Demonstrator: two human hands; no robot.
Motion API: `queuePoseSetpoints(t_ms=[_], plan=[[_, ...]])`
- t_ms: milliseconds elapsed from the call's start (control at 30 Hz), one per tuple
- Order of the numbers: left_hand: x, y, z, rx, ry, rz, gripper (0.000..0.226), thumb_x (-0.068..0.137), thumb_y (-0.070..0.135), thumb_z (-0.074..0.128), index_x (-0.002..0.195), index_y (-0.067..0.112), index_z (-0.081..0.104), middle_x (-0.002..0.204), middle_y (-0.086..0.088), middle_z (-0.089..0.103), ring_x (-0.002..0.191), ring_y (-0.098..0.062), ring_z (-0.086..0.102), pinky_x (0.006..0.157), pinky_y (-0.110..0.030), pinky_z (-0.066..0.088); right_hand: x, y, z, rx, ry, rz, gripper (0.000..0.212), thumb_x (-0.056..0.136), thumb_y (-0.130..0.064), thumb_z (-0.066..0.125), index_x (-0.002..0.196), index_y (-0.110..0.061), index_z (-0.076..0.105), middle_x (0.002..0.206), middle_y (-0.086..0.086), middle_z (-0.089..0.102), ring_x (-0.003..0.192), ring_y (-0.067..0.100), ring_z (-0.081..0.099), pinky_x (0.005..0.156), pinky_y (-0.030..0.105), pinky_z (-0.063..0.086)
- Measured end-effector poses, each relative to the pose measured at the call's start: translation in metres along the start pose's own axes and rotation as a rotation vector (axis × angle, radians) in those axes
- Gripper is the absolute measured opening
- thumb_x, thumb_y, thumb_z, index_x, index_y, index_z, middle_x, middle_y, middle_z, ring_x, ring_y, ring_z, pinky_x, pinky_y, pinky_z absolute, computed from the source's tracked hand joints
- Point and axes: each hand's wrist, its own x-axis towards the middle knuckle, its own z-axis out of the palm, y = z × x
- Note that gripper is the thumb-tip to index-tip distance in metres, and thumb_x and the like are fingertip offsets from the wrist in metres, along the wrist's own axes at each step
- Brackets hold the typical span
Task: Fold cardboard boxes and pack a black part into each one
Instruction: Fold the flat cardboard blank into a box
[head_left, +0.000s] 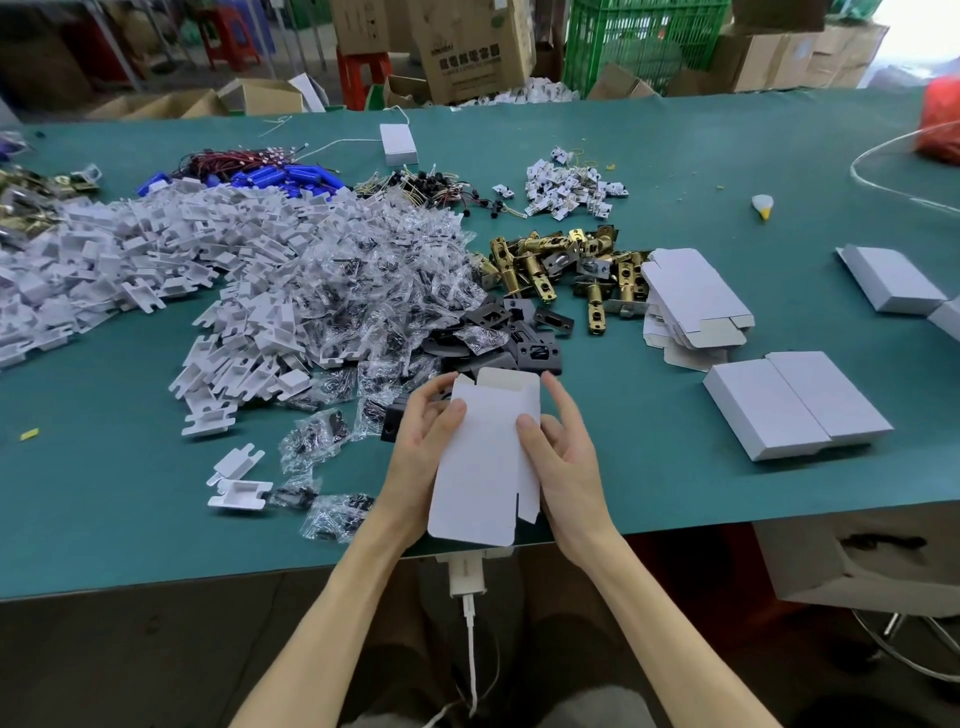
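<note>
From the head camera, the left hand (423, 434) and right hand (569, 460) hold a white cardboard box (483, 462) between them over the near edge of the green table (675, 156). Each thumb presses its front, with the fingers curled behind. Its top flaps stand open, and it looks only partly unfolded, though that is hard to judge. Just beyond it lies a pile of black parts (501, 332). Flat boxes (696, 301) are stacked to the right, with closed boxes (795, 405) nearer.
</note>
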Motion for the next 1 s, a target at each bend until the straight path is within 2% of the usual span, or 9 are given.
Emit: queuePoseSetpoints(t_ms=[100,200,300,533,633,733,867,933,1000], plan=[[0.000,-0.001,0.001,0.026,-0.003,0.002,0.037,0.097,0.038,0.066,0.131,0.027,0.059,0.120,-0.009,0.068,0.088,-0.013,0.072,0.066,-0.025,0.057,0.000,0.000,0.001,-0.046,-0.002,-0.004,0.054,0.100,-0.039,0.061,0.151,-0.032,0.044,0.106,0.010,0.070,0.100,0.022,0.071,0.086,0.038,0.060],[0.000,-0.003,0.000,0.026,-0.052,0.008,0.034,0.098,0.037,0.068,0.132,0.033,0.062,0.113,-0.002,0.073,0.092,-0.019,0.073,0.069,-0.029,0.060,0.000,-0.002,0.002,-0.046,-0.012,0.004,0.060,0.094,-0.049,0.063,0.149,-0.033,0.046,0.108,0.008,0.071,0.103,0.025,0.071,0.088,0.040,0.059],[0.000,-0.004,-0.001,0.029,-0.103,0.009,0.035,0.096,0.036,0.065,0.131,0.037,0.065,0.117,-0.007,0.073,0.094,-0.025,0.073,0.073,-0.036,0.062,-0.003,-0.003,0.002,-0.047,-0.009,-0.002,0.059,0.090,-0.046,0.065,0.145,-0.034,0.049,0.110,0.016,0.069,0.101,0.029,0.071,0.087,0.045,0.059],[0.000,-0.008,-0.002,0.138,-0.124,0.047,0.028,0.095,0.031,0.065,0.122,0.024,0.063,0.105,-0.004,0.072,0.088,-0.020,0.069,0.072,-0.033,0.059,-0.006,-0.006,0.001,-0.054,-0.003,-0.024,0.036,0.094,-0.040,0.060,0.128,-0.029,0.060,0.117,0.008,0.066,0.102,0.033,0.068,0.082,0.052,0.058],[0.000,-0.010,-0.001,0.177,-0.096,0.063,0.026,0.093,0.031,0.067,0.116,0.018,0.065,0.100,-0.005,0.072,0.084,-0.017,0.067,0.068,-0.029,0.057,-0.005,-0.005,0.000,-0.083,-0.012,-0.042,0.029,0.096,-0.040,0.058,0.121,-0.025,0.062,0.116,0.005,0.066,0.098,0.031,0.068,0.076,0.048,0.060],[0.001,-0.011,-0.002,0.190,-0.064,0.088,0.018,0.094,0.033,0.068,0.103,0.017,0.068,0.092,-0.006,0.070,0.079,-0.017,0.064,0.066,-0.030,0.054,-0.005,-0.002,-0.001,-0.105,-0.009,-0.049,0.025,0.097,-0.039,0.059,0.110,-0.018,0.063,0.101,0.001,0.067,0.083,0.019,0.064,0.067,0.038,0.054],[0.002,-0.011,-0.003,0.171,-0.039,0.098,0.019,0.097,0.035,0.066,0.089,0.018,0.069,0.087,-0.007,0.067,0.074,-0.018,0.059,0.064,-0.031,0.049,-0.004,0.000,-0.001,-0.127,-0.007,-0.044,0.024,0.096,-0.040,0.060,0.101,-0.017,0.065,0.097,0.005,0.064,0.084,0.020,0.057,0.073,0.041,0.046],[0.002,-0.012,-0.003,0.139,-0.032,0.103,0.021,0.100,0.031,0.067,0.091,0.011,0.069,0.096,-0.006,0.071,0.078,-0.016,0.061,0.067,-0.029,0.051,-0.005,0.001,-0.001,-0.133,-0.013,-0.054,0.023,0.095,-0.039,0.061,0.100,-0.016,0.066,0.101,0.008,0.065,0.086,0.021,0.058,0.076,0.042,0.046],[0.003,-0.012,-0.004,0.111,-0.025,0.102,0.023,0.099,0.027,0.068,0.095,0.004,0.068,0.114,-0.007,0.074,0.086,-0.017,0.065,0.072,-0.031,0.055,-0.005,0.000,-0.001,-0.148,-0.021,-0.063,0.023,0.094,-0.038,0.062,0.102,-0.017,0.066,0.102,0.006,0.067,0.087,0.018,0.061,0.074,0.038,0.049]])
